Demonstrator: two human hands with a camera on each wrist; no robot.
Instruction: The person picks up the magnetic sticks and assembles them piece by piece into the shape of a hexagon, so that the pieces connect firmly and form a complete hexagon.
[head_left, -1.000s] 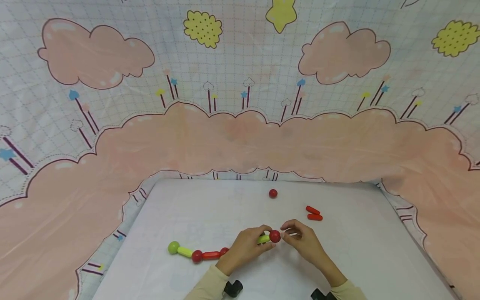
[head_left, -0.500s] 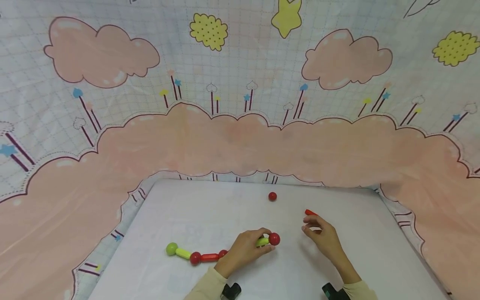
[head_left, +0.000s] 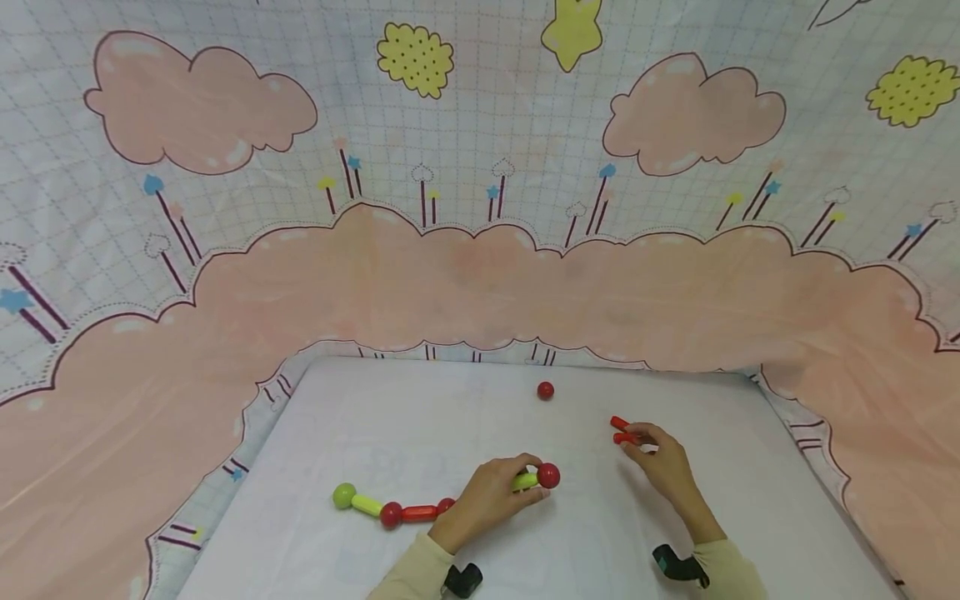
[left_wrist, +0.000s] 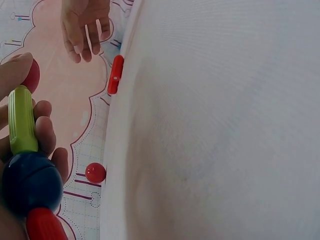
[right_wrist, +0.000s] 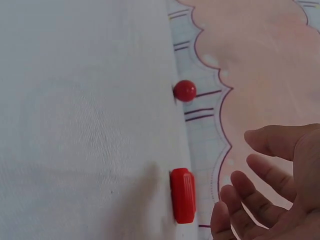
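My left hand point(head_left: 491, 496) grips a lime-green toy rod point(left_wrist: 22, 117), with a red ball point(head_left: 549, 475) on its far end. In the left wrist view a dark blue ball point(left_wrist: 32, 182) sits at the rod's other end, followed by another red rod point(left_wrist: 46, 225); the hand hides both in the head view. My right hand point(head_left: 663, 467) overlaps two loose red rods point(head_left: 624, 438) in the head view, thumb and fingertips on either side of the nearer one. In the right wrist view its loosely bent fingers point(right_wrist: 255, 200) stand apart from a red rod point(right_wrist: 183, 196).
A loose red ball point(head_left: 545, 390) lies near the back edge of the white table point(head_left: 420, 417). Left of my left hand, a row of joined pieces lies on the table, with a green ball point(head_left: 344, 496), a lime rod point(head_left: 367, 506) and a red rod point(head_left: 418, 514).
My right hand has left the red ball and moved right and away from me to the loose red rods. My left hand keeps its grip on the lime-green rod, nearly still.
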